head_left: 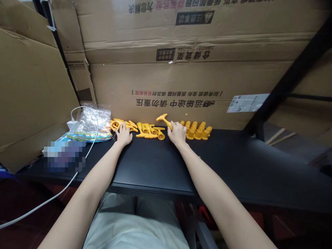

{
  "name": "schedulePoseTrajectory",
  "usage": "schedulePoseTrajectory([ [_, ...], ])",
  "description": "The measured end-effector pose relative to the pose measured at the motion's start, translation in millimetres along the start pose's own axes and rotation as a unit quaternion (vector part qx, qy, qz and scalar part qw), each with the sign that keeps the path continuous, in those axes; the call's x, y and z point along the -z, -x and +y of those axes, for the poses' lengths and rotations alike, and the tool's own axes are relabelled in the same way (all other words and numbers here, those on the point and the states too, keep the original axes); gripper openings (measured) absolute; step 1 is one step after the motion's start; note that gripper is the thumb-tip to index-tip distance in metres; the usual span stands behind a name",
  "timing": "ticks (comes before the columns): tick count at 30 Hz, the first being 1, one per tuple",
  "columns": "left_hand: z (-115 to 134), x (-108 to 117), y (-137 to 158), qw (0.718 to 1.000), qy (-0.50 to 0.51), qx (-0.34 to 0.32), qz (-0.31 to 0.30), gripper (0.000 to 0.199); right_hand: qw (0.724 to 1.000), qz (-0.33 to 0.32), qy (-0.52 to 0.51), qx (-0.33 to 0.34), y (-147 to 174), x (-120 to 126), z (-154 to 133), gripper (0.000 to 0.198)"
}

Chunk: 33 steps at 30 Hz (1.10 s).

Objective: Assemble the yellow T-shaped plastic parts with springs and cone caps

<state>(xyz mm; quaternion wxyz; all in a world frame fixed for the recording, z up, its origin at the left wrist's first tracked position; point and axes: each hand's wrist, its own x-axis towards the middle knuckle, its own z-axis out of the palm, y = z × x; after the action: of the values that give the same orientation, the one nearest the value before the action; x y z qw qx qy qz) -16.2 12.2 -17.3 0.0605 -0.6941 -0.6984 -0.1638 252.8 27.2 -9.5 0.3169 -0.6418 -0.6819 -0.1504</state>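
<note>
My right hand (178,133) is closed round the stem of a yellow plastic T-shaped handle (163,118), its crossbar pointing up and to the left. Just right of that hand stand several yellow stepped cups (199,133), grouped in rows. My left hand (124,136) has its fingers spread over the edge of a pile of yellow curved and ring-shaped pieces (118,123); whether it touches one I cannot tell. Between the hands lie several yellow cone-ended T-shaped pieces (147,130), one with its hollow end (161,136) facing me. Small shiny metal bits (113,136) lie beside my left hand.
A clear plastic bag (93,121) and a white plug with cable (73,123) lie at the left, near a blurred-out patch (64,155). Cardboard (166,79) walls the back of the black tabletop (153,169). A black frame post (285,76) slants at the right.
</note>
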Motion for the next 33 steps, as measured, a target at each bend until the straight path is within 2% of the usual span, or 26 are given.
schedulePoseTrajectory([
  [3, 2, 3, 1, 0.999, 0.007, -0.029, 0.040, 0.040, 0.997, 0.016, -0.009, 0.071, 0, 2, -7, 0.043],
  [9, 15, 15, 5, 0.976, 0.061, -0.137, 0.159, 0.059, 0.977, 0.039, -0.020, 0.210, 3, 9, -25, 0.040],
  [13, 24, 22, 8, 0.967, 0.091, -0.178, 0.159, 0.056, 0.963, 0.042, -0.032, 0.264, 7, 15, -39, 0.039],
  [20, 27, 29, 13, 0.976, 0.098, -0.141, 0.133, 0.053, 0.957, -0.003, -0.051, 0.287, 13, 26, -51, 0.041],
  [24, 27, 33, 15, 0.979, 0.103, -0.126, 0.126, 0.048, 0.955, -0.004, -0.057, 0.290, 12, 27, -52, 0.040],
  [33, 28, 30, 16, 0.978, 0.089, -0.138, 0.126, 0.050, 0.962, -0.059, -0.029, 0.266, 13, 24, -55, 0.040],
])
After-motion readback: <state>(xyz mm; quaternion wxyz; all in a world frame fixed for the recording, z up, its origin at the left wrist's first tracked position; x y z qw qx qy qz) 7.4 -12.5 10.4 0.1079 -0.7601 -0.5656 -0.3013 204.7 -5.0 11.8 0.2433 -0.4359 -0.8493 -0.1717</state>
